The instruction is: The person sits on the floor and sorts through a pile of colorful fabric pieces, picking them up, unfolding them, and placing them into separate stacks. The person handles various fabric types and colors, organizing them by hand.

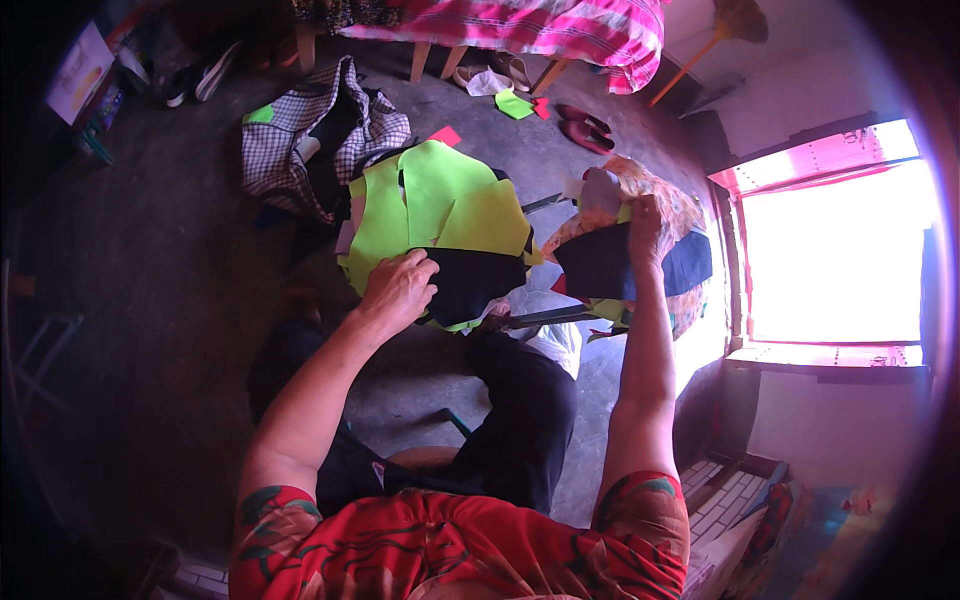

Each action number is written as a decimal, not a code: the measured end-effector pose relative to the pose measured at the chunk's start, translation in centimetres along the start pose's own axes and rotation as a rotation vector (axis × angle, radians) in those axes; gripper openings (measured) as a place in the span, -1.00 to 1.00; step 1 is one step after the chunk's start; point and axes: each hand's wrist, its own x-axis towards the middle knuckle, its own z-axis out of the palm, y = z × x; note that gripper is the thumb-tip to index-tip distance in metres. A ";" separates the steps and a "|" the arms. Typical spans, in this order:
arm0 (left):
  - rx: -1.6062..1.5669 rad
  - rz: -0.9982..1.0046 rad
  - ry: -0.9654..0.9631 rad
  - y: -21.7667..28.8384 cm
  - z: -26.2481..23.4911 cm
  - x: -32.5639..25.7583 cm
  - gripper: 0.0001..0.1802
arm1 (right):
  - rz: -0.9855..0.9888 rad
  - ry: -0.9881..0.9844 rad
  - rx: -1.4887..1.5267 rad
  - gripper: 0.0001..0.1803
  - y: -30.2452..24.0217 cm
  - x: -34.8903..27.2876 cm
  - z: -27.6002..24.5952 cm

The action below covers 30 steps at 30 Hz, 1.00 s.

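— What is the left hand (398, 290) on?

— It rests, fingers curled, on the edge of a dark navy fabric piece (470, 283) that lies on top of a pile of neon yellow-green fabric pieces (440, 205). The fingers close on the dark cloth's left edge. The pile sits in front of the person's knees, low over the grey floor (150, 300).

— How do those pieces look?

— Flat cut panels, bright lime and yellower green, overlapping one another, with curved edges. The dark piece covers their lower part and looks almost black in this light.

— And the right hand (645, 228)?

— Raised, gripping the top of a second dark blue fabric piece (600, 262), which hangs down from it, flat and roughly rectangular. Behind it lies a patterned orange cloth (675, 215), with another blue patch showing just to its right.

— Any containers?

— A black-and-white checked bag (300, 135) lies open on the floor beyond the green pile. Its inside looks dark; a small green scrap sits at its left corner, but I cannot tell what it holds.

— Anything else about?

— A bed with a pink striped cover (540, 25) at the top, red slippers (585, 128) and loose green and red scraps near it, a broom (715, 35) against the wall, and a bright window (840, 260) to the right.
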 end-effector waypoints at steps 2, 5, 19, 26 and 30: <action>-0.005 -0.005 0.001 -0.2 0.0 0.0 -0.71 | 0.035 0.008 0.078 -0.80 0.2 0.4 -0.2; 0.001 -0.013 -0.011 -0.2 -0.2 0.0 -0.72 | 0.157 0.026 0.204 -0.76 0.8 0.7 -1.2; 0.005 0.039 0.055 -0.6 0.6 0.0 -0.75 | 0.705 0.125 1.599 -0.65 10.3 3.6 -2.7; -0.177 0.061 0.105 -0.9 0.8 -0.2 -0.76 | 0.273 -0.067 1.539 -0.59 -0.6 1.4 -9.5; -0.430 -0.006 0.036 -0.7 0.9 0.4 -0.73 | 0.272 -0.042 1.272 -0.64 -10.2 -4.9 -9.5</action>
